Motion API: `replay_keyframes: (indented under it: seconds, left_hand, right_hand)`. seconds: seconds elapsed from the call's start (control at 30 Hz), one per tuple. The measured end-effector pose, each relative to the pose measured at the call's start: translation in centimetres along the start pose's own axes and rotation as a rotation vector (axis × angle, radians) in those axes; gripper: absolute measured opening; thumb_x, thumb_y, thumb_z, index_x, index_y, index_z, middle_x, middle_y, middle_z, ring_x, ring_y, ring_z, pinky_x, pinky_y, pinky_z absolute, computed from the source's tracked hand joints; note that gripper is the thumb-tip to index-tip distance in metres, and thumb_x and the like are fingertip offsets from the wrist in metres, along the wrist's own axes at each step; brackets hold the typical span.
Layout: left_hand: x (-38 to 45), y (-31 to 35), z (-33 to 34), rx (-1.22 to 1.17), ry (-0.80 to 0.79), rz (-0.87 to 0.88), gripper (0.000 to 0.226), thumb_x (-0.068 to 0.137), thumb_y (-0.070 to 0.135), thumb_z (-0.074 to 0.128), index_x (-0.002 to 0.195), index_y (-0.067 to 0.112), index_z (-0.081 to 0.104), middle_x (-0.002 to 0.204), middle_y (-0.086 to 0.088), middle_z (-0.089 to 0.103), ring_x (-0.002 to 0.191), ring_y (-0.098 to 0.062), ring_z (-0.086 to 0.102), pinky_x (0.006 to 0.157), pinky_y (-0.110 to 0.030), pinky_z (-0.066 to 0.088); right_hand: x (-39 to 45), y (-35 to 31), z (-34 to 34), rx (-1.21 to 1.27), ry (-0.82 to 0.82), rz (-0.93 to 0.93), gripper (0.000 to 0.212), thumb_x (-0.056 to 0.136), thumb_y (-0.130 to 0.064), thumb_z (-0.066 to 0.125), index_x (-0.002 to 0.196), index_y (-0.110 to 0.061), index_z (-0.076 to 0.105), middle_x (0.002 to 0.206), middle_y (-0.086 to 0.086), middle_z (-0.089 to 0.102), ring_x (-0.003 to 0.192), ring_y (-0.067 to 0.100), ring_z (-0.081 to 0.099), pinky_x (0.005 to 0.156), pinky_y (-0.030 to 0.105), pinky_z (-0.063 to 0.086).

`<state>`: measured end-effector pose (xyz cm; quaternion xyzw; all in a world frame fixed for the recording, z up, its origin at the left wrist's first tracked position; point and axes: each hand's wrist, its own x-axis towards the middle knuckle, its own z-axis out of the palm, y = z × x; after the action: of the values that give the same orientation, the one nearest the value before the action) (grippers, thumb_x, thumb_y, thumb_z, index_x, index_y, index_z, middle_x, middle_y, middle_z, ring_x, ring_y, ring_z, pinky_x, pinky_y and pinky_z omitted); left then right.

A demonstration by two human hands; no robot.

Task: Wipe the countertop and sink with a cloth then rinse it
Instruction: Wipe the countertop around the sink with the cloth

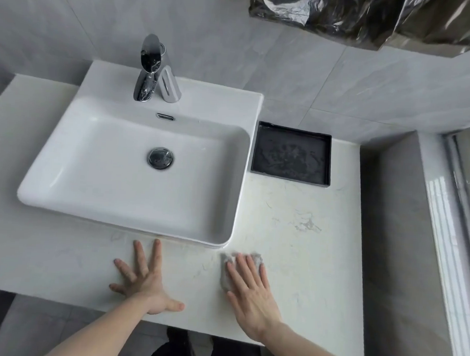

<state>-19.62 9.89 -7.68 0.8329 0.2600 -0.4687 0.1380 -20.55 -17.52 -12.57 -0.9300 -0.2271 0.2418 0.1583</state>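
Hands flat: right hand [251,291] presses cloth [226,273] on countertop [301,237].

- The right hand [251,294] presses flat, fingers straight, on a crumpled grey cloth [229,271] lying on the pale marble-look countertop [300,253].
- The left hand [145,282] rests splayed on bare counter beside it (palm down).
- Beyond both hands sits the white rectangular ceramic sink [62,194]; beyond the right hand, a black square tray [291,153].

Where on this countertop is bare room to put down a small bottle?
Between the black tray and the right hand on the cloth; also left of the sink. The front strip is crowded by both hands, left hand included.
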Motion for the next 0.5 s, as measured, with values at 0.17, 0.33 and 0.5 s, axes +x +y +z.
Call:
replay_keyframes:
  seconds: [0.17,0.33,0.5]
  left_hand:
    - [0.2,-0.1,0.1,0.008,0.014,-0.003,0.173,0.042,0.070,0.090,0.134,0.042,-0.053,0.132,-0.001,-0.070,0.138,-0.056,-0.041,0.111,-0.080,0.012]
    - [0.4,-0.4,0.3,0.020,0.040,0.011,0.173,0.044,0.070,0.090,0.134,0.041,-0.054,0.133,-0.003,-0.070,0.136,-0.057,-0.043,0.111,-0.080,0.012]
    - [0.7,-1.1,0.6,0.021,0.058,0.056,0.172,0.042,0.071,0.089,0.138,0.041,-0.050,0.135,-0.004,-0.069,0.137,-0.058,-0.040,0.110,-0.082,0.013]
  right_hand:
    - [2.1,0.1,-0.9,0.082,0.050,0.168,0.070,0.107,-0.053,0.028,0.164,-0.031,-0.008,0.168,-0.008,-0.027,0.154,0.014,-0.030,0.127,0.041,-0.013]
    - [3.3,-2.9,1.5,0.084,0.073,0.320,0.080,0.104,-0.059,0.025,0.162,-0.020,-0.015,0.166,-0.002,-0.032,0.153,0.021,-0.033,0.126,0.046,-0.015]
    - [2.3,-10.2,5.8,0.136,0.142,0.337,0.074,0.107,-0.051,0.022,0.161,-0.019,-0.017,0.167,-0.001,-0.030,0.154,0.018,-0.030,0.126,0.047,-0.013]
